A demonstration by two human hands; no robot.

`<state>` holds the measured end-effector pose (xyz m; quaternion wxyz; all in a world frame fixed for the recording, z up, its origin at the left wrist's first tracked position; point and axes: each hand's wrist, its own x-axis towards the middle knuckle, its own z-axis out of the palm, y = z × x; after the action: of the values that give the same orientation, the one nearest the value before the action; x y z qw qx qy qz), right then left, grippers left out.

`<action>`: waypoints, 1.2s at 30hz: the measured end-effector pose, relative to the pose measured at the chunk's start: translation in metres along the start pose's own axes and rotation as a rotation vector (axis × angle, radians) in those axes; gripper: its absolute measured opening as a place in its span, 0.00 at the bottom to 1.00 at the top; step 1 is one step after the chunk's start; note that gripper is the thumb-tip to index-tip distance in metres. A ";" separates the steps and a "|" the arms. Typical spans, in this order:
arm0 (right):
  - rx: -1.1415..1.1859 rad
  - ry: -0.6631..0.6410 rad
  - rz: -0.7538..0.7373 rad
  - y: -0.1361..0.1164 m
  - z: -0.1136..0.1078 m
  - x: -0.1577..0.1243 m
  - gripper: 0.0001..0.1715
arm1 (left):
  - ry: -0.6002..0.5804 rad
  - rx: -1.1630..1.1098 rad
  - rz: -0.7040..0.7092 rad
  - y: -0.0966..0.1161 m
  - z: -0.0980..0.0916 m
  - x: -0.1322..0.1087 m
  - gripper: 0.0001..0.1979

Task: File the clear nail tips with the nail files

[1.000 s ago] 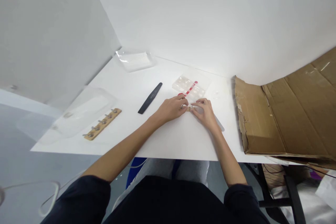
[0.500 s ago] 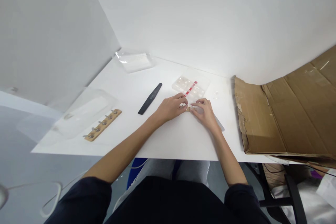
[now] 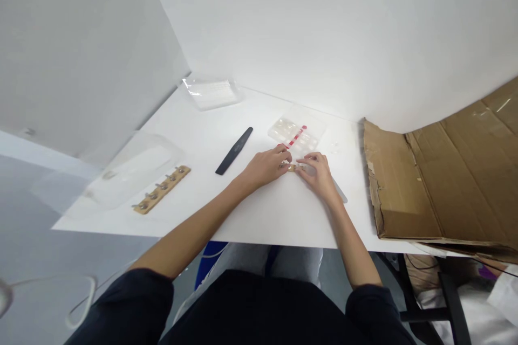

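Just in front of the clear compartment case (image 3: 283, 130), my left hand (image 3: 267, 166) has its fingers closed round the left end of a small wooden strip with metal fittings (image 3: 292, 168). At the strip's right end, my right hand (image 3: 318, 173) pinches with thumb and forefinger. Most of the strip is hidden by my fingers, and any tiny piece between them is too small to make out. A flat grey tool (image 3: 341, 194) lies partly under my right hand. To the left rests a black nail file (image 3: 234, 151).
A wooden strip with several metal pegs (image 3: 162, 188) lies left, beside a clear plastic bag (image 3: 149, 151). Another clear packet (image 3: 212, 94) is at the back left. Small clear pieces (image 3: 334, 146) lie right of the case. An opened cardboard box (image 3: 404, 183) borders the right side.
The camera view has shifted slightly. Both hands stay at the small wooden strip, with only slight finger movement.
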<state>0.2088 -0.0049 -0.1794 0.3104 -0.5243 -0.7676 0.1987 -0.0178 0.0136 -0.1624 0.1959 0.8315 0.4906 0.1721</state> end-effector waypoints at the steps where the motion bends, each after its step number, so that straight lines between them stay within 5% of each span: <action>1: 0.001 -0.001 0.001 0.000 0.000 0.000 0.13 | 0.000 -0.004 -0.003 0.000 0.000 0.000 0.06; 36: -0.012 0.012 -0.018 0.000 0.000 0.000 0.15 | 0.003 0.011 0.019 0.001 0.001 0.001 0.10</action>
<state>0.2087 -0.0049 -0.1790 0.3135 -0.5203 -0.7718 0.1879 -0.0160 0.0135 -0.1628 0.1887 0.8369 0.4839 0.1726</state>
